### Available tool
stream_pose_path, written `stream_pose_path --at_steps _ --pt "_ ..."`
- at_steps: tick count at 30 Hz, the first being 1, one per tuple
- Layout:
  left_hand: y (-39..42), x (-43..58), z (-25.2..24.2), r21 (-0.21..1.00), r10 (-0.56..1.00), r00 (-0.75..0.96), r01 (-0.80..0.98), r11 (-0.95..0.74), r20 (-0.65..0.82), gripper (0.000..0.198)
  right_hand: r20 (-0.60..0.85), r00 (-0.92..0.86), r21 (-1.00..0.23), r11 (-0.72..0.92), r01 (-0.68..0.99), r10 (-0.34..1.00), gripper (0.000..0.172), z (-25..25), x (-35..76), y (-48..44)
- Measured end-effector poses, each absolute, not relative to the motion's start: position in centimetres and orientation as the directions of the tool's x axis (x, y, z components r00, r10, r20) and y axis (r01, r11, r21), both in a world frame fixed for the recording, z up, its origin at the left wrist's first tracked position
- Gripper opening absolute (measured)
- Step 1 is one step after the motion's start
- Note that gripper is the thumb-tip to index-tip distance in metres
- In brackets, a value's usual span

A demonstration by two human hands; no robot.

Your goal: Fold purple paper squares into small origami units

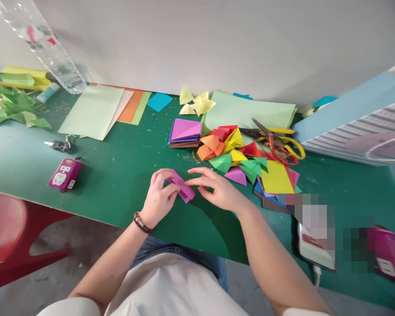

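Just above the green table's near half, my left hand (161,193) pinches a folded piece of purple paper (186,193) between thumb and fingers. The paper is creased into a narrow strip with a raised flap. From the other side comes my right hand (217,188), its fingers spread and one fingertip at the paper's edge. A stack of square paper (185,130), purple on top, lies beyond my hands. To its right is a heap of folded paper pieces (230,147) in red, orange, yellow, green and purple.
Scissors (276,142) lie behind the heap, near a yellow sheet (278,177). A phone (316,245) and a blue box (352,118) are at the right. Leftward are a purple packet (65,174), keys (62,144), pale green sheets (92,112) and a plastic bottle (49,48).
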State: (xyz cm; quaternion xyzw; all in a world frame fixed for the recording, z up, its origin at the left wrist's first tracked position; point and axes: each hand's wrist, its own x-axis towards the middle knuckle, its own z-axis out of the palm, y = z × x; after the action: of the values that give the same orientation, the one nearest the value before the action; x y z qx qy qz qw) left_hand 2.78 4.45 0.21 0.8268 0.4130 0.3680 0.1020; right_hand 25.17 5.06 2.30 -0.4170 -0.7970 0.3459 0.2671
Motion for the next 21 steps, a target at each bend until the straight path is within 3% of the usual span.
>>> stream_pose_path --at_steps 6,13,16,21 --pt "5.0 2.3 0.0 0.560 0.772 0.405 0.533 -0.634 0.489 0.017 0.151 -0.574 -0.764 0.464 0.449 0.804 0.042 2.4 24.1 4.5" --pt "4.9 2.3 0.1 0.517 0.753 0.454 0.549 -0.657 0.475 0.016 0.196 -0.337 -0.842 0.334 0.424 0.921 0.046 0.9 24.1 5.1" --pt "4.6 2.2 0.1 0.488 0.740 0.468 0.559 -0.671 0.483 0.017 0.217 -0.313 -0.774 0.358 0.522 0.925 0.047 0.6 24.6 5.5" --pt "4.6 1.9 -0.1 0.447 0.779 0.416 0.649 -0.615 0.469 0.018 0.182 -0.496 -0.588 0.498 0.638 0.849 0.049 0.6 24.8 5.6"
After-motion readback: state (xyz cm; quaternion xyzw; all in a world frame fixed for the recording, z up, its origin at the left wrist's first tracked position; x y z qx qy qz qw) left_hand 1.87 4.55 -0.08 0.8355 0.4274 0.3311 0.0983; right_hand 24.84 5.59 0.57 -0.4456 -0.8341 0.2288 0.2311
